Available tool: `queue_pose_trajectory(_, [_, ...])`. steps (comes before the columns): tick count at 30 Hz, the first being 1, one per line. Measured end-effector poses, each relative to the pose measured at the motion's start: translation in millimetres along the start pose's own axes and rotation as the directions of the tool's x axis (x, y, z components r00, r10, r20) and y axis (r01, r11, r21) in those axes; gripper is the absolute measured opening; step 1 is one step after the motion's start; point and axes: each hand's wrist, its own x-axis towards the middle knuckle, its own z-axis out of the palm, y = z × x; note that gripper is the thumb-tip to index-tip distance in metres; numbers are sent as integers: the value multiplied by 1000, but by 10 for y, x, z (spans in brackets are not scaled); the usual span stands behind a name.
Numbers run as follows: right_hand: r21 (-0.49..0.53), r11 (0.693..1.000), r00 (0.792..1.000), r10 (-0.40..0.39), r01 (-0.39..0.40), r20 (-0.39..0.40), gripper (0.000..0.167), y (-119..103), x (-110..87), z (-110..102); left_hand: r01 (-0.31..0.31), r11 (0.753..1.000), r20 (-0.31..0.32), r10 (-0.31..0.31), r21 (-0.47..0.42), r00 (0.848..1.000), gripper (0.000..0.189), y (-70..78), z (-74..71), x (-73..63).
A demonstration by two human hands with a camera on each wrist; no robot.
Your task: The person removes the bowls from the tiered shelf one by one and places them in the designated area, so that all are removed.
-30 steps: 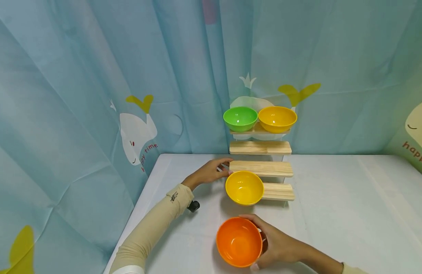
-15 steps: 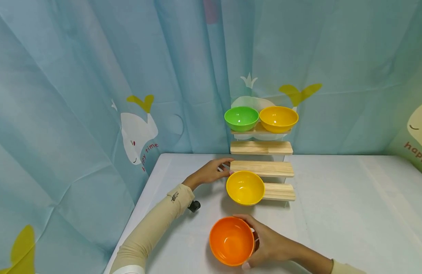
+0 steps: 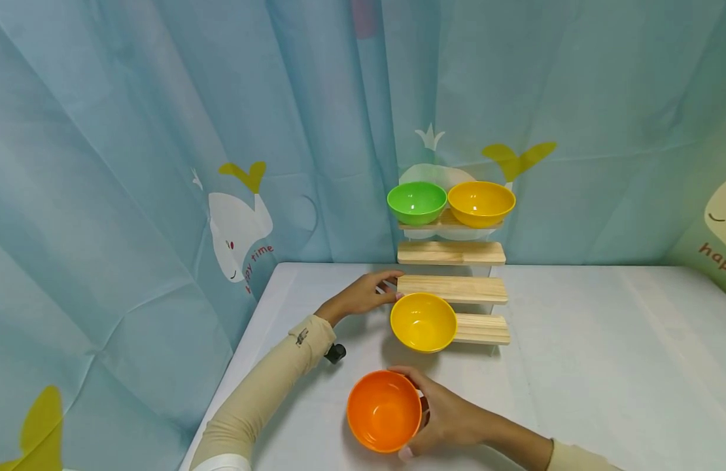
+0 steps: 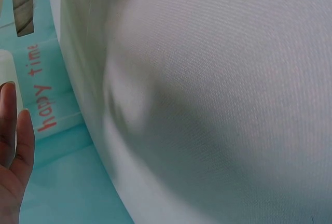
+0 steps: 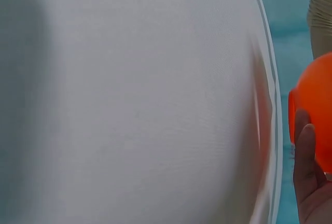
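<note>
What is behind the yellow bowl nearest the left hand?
Behind the yellow bowl, the bottom shelf shows at its right, and the next shelf up shows above its rim. The bowl hides the bottom shelf's left part.

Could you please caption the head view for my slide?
Left hand at a wooden rack, right hand holding an orange bowl.

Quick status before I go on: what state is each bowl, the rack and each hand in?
Orange bowl: empty, gripped
Lower yellow bowl: empty, open side up
Green bowl: empty, open side up
Upper yellow bowl: empty, open side up
Rack: standing upright
Left hand: beside the rack, grip unclear
Right hand: gripping the orange bowl
</note>
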Motion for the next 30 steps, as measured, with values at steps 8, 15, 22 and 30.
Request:
queue_pose_trajectory(8, [-24,999,999,-41,41,5,100,9,104,36,-1,1000,-2,1,4,1000,56,6,-5,4])
queue_pose_trajectory(15, [-58,998,999,-35,35,-1,98,35,177,80,0,1000,3,0,1,1000,56,14,-8,-1])
queue_pose_trajectory(22, [-102,995,1000,-25,24,-10,99,27,281,114,4,1000,4,-4,-1,1000,55,12,-15,-10])
queue_pose_trajectory(30, [-142,990,999,-10,6,-33,103,26,370,167,-1,1000,2,1,-3,1000,56,-1,-8,4])
